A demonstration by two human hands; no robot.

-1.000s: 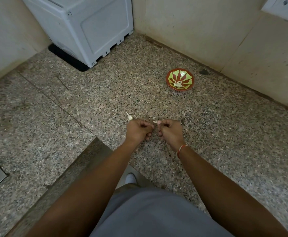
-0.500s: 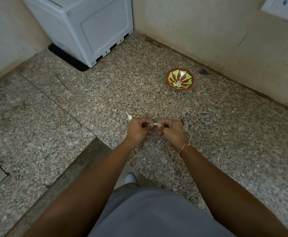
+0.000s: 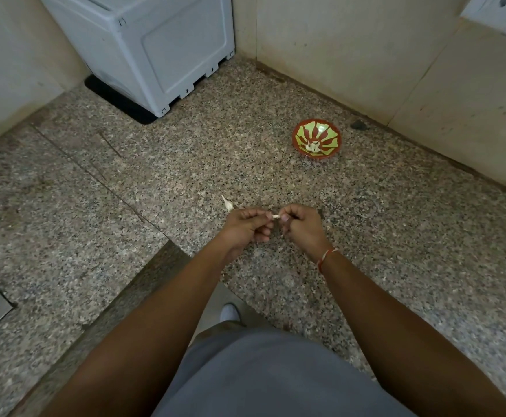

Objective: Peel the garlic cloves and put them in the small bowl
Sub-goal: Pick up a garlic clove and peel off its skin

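**Desk:** What do you have on the head camera?

**Me:** I see both hands over the speckled stone counter (image 3: 396, 236), close together. The left hand (image 3: 245, 228) and the right hand (image 3: 301, 228) each have their fingers curled in, and between them they pinch one small garlic clove (image 3: 275, 216) — it shows as a pale sliver bridging the fingertips of the two hands.

**Desk:** Peeled or not?

**Me:** I can't tell; too little of it shows. It is held above the counter, not resting on it.

**Desk:** Any other garlic around?

**Me:** One more pale piece of garlic (image 3: 228, 203) with a pointed tip lies on the counter just beyond the left hand's knuckles. Whether it touches the hand I can't say.

**Desk:** And the bowl?

**Me:** The small bowl (image 3: 324, 132) — red with green petal shapes inside — sits on the counter well beyond the hands and off to the right, near the wall. A few white cloves (image 3: 312, 146) lie at its bottom.

**Desk:** Anything else in view?

**Me:** A red-and-white thread band (image 3: 325, 257) on the right wrist, a grey-white plastic appliance (image 3: 161, 46) standing in the far left corner on a dark mat, a small dark speck (image 3: 358, 124) on the counter by the wall past the bowl, and the person's grey clothing (image 3: 269, 374) at the bottom.
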